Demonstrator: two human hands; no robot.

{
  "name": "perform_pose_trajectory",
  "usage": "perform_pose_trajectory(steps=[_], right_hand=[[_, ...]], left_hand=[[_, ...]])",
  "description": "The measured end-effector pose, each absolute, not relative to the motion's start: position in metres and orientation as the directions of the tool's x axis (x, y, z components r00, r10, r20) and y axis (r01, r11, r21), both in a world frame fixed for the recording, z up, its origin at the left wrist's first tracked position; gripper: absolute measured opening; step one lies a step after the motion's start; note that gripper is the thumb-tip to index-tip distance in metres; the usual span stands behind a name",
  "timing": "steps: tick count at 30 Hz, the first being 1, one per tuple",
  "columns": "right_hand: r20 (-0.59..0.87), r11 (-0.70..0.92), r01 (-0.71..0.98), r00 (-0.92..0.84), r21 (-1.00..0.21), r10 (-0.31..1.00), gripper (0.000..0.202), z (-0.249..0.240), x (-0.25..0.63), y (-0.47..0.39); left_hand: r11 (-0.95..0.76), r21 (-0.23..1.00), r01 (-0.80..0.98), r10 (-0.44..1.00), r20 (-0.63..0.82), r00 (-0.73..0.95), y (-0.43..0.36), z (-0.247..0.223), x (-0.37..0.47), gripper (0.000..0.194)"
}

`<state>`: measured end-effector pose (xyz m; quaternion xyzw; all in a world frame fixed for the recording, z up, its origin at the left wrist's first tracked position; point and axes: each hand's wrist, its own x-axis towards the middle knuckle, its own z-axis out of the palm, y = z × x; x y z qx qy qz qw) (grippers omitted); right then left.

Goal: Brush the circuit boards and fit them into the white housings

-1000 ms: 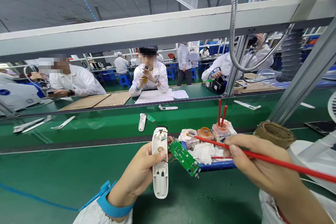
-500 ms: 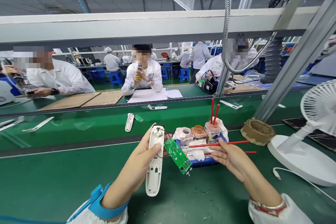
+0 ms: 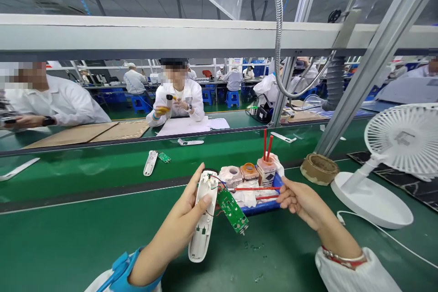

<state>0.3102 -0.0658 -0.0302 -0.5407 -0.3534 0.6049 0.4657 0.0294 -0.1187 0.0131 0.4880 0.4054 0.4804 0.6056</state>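
Note:
My left hand [image 3: 185,212] grips a long white plastic housing [image 3: 202,232], its open inner side facing up. A green circuit board [image 3: 233,210] hangs beside the housing on thin wires. To the right, my right hand [image 3: 301,198] has its fingertips pinched at the right ends of red sticks [image 3: 256,188], at the edge of a blue tray [image 3: 263,209]. Which stick it holds is hard to make out. The tray bears white tissue, small bottles and an orange-rimmed jar [image 3: 249,171]. Two red sticks stand upright in one bottle [image 3: 266,172].
A white fan [image 3: 372,200] and a tape roll [image 3: 319,169] stand at the right. Beyond, a green conveyor [image 3: 112,164] carries a second housing [image 3: 150,163] with its board. Co-workers in white sit across. A metal lamp arm [image 3: 278,32] hangs above.
The view has shifted, moving most things left. My right fingers have closed in at the tray's edge, and the red sticks no longer stick out past my hand. The housing stays in my left hand.

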Motion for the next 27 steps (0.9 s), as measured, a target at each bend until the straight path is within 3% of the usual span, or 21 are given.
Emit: perform_pose_trajectory(steps=[4,7,9,13,19,22,27], right_hand=[[-0.245,-0.317,-0.184,-0.329,-0.931,0.912,0.031,-0.014,0.281,-0.087],[-0.099,-0.384,-0.220,-0.746,-0.897,0.659,0.036,-0.007,0.255,-0.095],[-0.030,-0.439,-0.218,-0.870,-0.872,0.491,0.037,-0.007,0.244,-0.092],[0.009,-0.477,-0.224,-0.912,-0.850,0.411,0.036,-0.012,0.236,-0.076],[-0.053,-0.521,-0.145,-0.937,-0.841,0.346,0.045,-0.008,0.238,-0.070],[-0.093,-0.432,-0.119,-0.893,-0.894,0.439,0.048,0.001,0.238,-0.074],[-0.058,-0.137,-0.048,-0.737,-0.989,0.674,0.039,0.009,0.230,-0.083]], left_hand=[[0.039,0.979,-0.202,0.960,0.020,0.280,-0.124,0.010,0.033,0.069],[0.013,0.976,-0.219,0.936,0.065,0.346,-0.127,0.011,0.034,0.068],[-0.018,0.981,-0.193,0.927,0.089,0.365,-0.128,0.013,0.033,0.066],[-0.132,0.991,0.034,0.942,0.115,0.315,-0.131,0.023,0.027,0.062],[-0.247,0.874,0.420,0.958,0.155,0.241,-0.132,0.029,0.026,0.054],[-0.347,0.778,0.524,0.934,0.240,0.263,-0.127,0.025,0.028,0.046],[-0.428,0.647,0.631,0.902,0.344,0.260,-0.114,0.015,0.030,0.049]])
